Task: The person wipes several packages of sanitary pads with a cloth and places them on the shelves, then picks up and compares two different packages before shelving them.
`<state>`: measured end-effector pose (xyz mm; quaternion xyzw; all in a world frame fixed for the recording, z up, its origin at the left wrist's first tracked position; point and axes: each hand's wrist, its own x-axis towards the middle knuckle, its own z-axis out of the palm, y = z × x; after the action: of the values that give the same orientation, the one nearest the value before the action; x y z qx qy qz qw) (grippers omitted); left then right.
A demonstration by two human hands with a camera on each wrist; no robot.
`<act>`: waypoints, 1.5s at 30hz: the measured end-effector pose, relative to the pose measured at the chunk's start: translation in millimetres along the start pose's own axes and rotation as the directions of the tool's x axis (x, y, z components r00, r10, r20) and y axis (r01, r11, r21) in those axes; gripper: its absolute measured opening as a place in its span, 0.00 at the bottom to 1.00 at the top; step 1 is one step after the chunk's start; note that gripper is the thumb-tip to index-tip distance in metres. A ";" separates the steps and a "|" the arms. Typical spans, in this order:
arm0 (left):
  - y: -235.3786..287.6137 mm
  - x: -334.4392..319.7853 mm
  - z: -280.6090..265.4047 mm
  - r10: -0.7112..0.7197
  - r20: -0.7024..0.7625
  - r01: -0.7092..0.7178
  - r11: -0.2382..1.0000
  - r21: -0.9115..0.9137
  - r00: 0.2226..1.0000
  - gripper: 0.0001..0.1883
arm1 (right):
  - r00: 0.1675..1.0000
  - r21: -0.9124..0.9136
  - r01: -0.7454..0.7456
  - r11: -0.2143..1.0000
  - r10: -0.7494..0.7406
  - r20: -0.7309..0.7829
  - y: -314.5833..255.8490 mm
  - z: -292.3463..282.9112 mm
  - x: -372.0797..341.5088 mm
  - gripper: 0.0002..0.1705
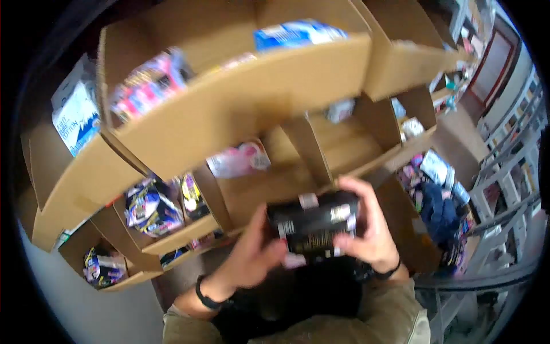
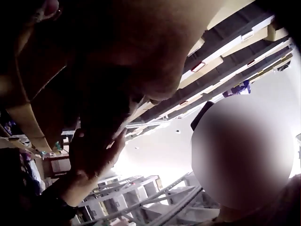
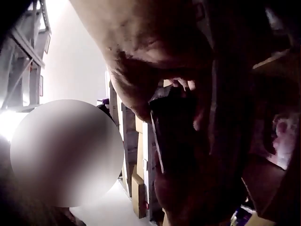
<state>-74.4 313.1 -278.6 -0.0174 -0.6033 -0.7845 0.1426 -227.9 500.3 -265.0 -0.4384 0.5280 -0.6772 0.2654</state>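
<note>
Between both hands is a black box (image 1: 312,221) with pale printing and a pinkish label on its top edge, held in front of the chest in the head view. The left hand (image 1: 252,255) grips its left end, thumb on the near face. At the right end the right hand (image 1: 369,229) grips it, thumb also on the near face and fingers round the far side. In the dark left wrist view the right hand (image 2: 94,155) shows beyond the left. The right wrist view shows the box (image 3: 174,132) as a dark shape under the hand.
Cardboard bins (image 1: 240,97) stand in tiers ahead. A pink and white pack (image 1: 239,159) lies in a middle bin, a blue pack (image 1: 298,34) in an upper one. Dark wrapped packs (image 1: 152,209) fill a left bin. Grey racks (image 1: 504,189) stand at the right.
</note>
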 end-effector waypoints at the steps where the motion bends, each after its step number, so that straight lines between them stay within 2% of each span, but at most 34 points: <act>1: 16.1 1.2 -7.1 -0.022 0.059 0.016 0.995 0.095 0.998 0.38 | 0.999 -0.054 -0.009 0.998 0.012 0.050 -5.3 3.5 1.8 0.52; 2: 35.0 -0.9 -9.6 -0.061 0.102 0.041 0.981 0.188 0.993 0.41 | 1.000 -0.052 -0.006 0.999 0.007 0.030 -10.8 13.4 5.4 0.51; 3: 54.8 -2.2 -8.8 -0.111 0.068 0.088 0.958 0.274 0.991 0.42 | 0.997 -0.249 0.069 0.966 -0.058 0.050 -19.1 21.5 14.9 0.48; 4: 75.6 -1.3 -6.5 -0.160 0.030 0.138 0.922 0.361 0.987 0.42 | 0.982 -0.494 0.187 0.849 -0.143 0.126 -36.1 25.0 23.8 0.46; 6: 103.2 -4.2 -6.1 -0.099 -0.011 0.095 0.911 0.401 0.995 0.40 | 0.984 -0.399 0.156 0.904 -0.108 0.140 -57.4 39.2 39.9 0.44; 9: 150.1 -14.2 3.5 -0.184 -0.103 0.205 0.944 0.258 0.978 0.37 | 0.978 -0.290 -0.043 0.956 0.100 0.185 -115.1 53.2 55.7 0.43; 10: 175.6 -17.2 10.1 -0.194 -0.109 0.217 0.941 0.260 0.975 0.37 | 0.971 -0.278 -0.067 0.958 0.127 0.202 -130.3 57.7 58.9 0.43; 12: 228.6 -16.1 22.6 -0.320 -0.175 0.344 0.930 0.131 0.931 0.35 | 0.944 -0.208 -0.206 0.956 0.251 0.215 -176.8 67.8 68.4 0.42; 13: 240.0 -18.3 18.2 -0.261 -0.119 0.280 0.942 0.187 0.958 0.34 | 0.941 -0.102 -0.257 0.961 0.273 0.199 -194.3 74.5 72.1 0.42; 16: 293.2 -10.7 22.0 -0.240 -0.064 0.248 0.937 0.247 0.969 0.34 | 0.944 -0.161 -0.246 0.956 0.274 0.184 -255.9 78.3 90.1 0.39; 17: 313.1 -3.9 27.8 -0.258 -0.034 0.260 0.951 0.171 0.966 0.35 | 0.969 -0.151 -0.161 0.975 0.186 0.165 -272.1 79.0 97.0 0.40; 20: 358.6 20.9 46.9 -0.233 0.020 0.222 0.947 0.233 0.972 0.37 | 0.970 -0.127 -0.169 0.977 0.188 0.156 -299.1 62.7 106.3 0.40; 21: 375.0 30.1 58.3 -0.274 -0.007 0.273 0.951 0.146 0.962 0.38 | 0.984 -0.037 -0.128 0.991 0.131 0.121 -314.7 59.3 114.9 0.40; 22: 384.7 41.3 65.4 -0.263 -0.029 0.264 0.949 0.175 0.964 0.39 | 0.992 -0.032 -0.084 0.996 0.086 0.094 -327.8 52.0 123.1 0.40; 24: 394.9 66.2 77.2 -0.165 -0.037 0.169 0.953 0.253 0.986 0.40 | 0.996 -0.192 -0.056 0.980 0.069 0.064 -349.3 32.7 138.3 0.40; 25: 408.6 81.1 87.5 -0.178 -0.043 0.183 0.962 0.203 0.983 0.42 | 0.998 -0.214 -0.036 0.976 0.045 0.039 -363.1 27.1 147.3 0.40; 26: 418.0 95.2 91.6 -0.183 -0.043 0.188 0.962 0.196 0.982 0.42 | 1.000 -0.104 0.024 0.994 -0.026 -0.017 -375.6 28.1 157.9 0.40; 28: 432.4 125.1 98.3 -0.088 0.054 0.066 0.943 0.327 0.995 0.44 | 0.999 -0.105 0.025 0.994 -0.029 -0.031 -395.8 12.1 170.3 0.40; 30: 447.9 151.0 111.7 -0.125 0.005 0.120 0.965 0.233 0.992 0.42 | 1.000 -0.289 0.011 0.957 -0.009 0.010 -420.9 -11.1 184.6 0.40; 32: 446.7 169.1 113.3 -0.124 -0.002 0.122 0.975 0.187 0.992 0.41 | 1.000 -0.155 -0.014 0.988 0.018 0.023 -437.3 -23.4 201.2 0.42; 33: 448.1 177.0 114.6 -0.128 0.016 0.122 0.975 0.187 0.992 0.41 | 1.000 -0.160 -0.014 0.987 0.015 0.005 -444.7 -29.6 209.4 0.42; 35: 451.3 191.1 114.0 -0.069 -0.042 0.076 0.974 0.214 0.997 0.40 | 0.995 -0.240 0.002 0.971 0.023 0.099 -460.6 -40.8 229.1 0.42; 36: 454.1 195.0 110.9 -0.070 -0.026 0.074 0.975 0.210 0.997 0.40 | 0.996 -0.249 0.001 0.969 0.021 0.086 -474.4 -48.2 240.8 0.42; 38: 465.7 196.8 101.3 0.045 -0.107 -0.023 0.981 0.194 0.993 0.39 | 0.956 -0.638 0.130 0.759 0.074 0.283 -502.2 -64.8 266.8 0.43; 39: 476.7 197.8 98.3 0.115 -0.117 -0.099 0.985 0.139 0.986 0.39 | 0.955 -0.648 0.239 0.723 -0.055 0.291 -506.7 -72.3 282.3 0.44; 40: 501.5 207.1 107.0 0.116 -0.100 -0.120 0.992 -0.033 0.988 0.38 | 0.964 -0.750 0.220 0.624 -0.022 0.264 -518.6 -82.8 299.3 0.44; 42: 512.5 205.6 78.4 0.154 -0.199 -0.162 0.987 -0.022 0.968 0.39 | 0.964 -0.738 0.236 0.632 -0.057 0.259 -526.6 -105.9 346.3 0.41; 43: 517.0 206.0 69.3 0.232 -0.274 -0.220 0.973 0.075 0.933 0.38 | 0.976 -0.849 0.200 0.490 -0.022 0.217 -528.4 -118.3 371.1 0.39; 44: 520.8 208.1 60.8 0.319 -0.332 -0.275 0.945 0.175 0.888 0.38 | 0.974 -0.823 0.137 0.551 0.077 0.214 -530.7 -131.3 396.5 0.39; 45: 513.1 206.6 44.2 0.391 -0.401 -0.309 0.916 0.254 0.829 0.37 | 0.963 -0.932 0.189 0.309 0.125 0.237 -522.6 -156.3 423.8 0.42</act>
<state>-153.3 194.6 257.6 0.0641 -0.6089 -0.6706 0.4189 -511.5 384.8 354.1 -0.6070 0.7747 -0.1767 0.0113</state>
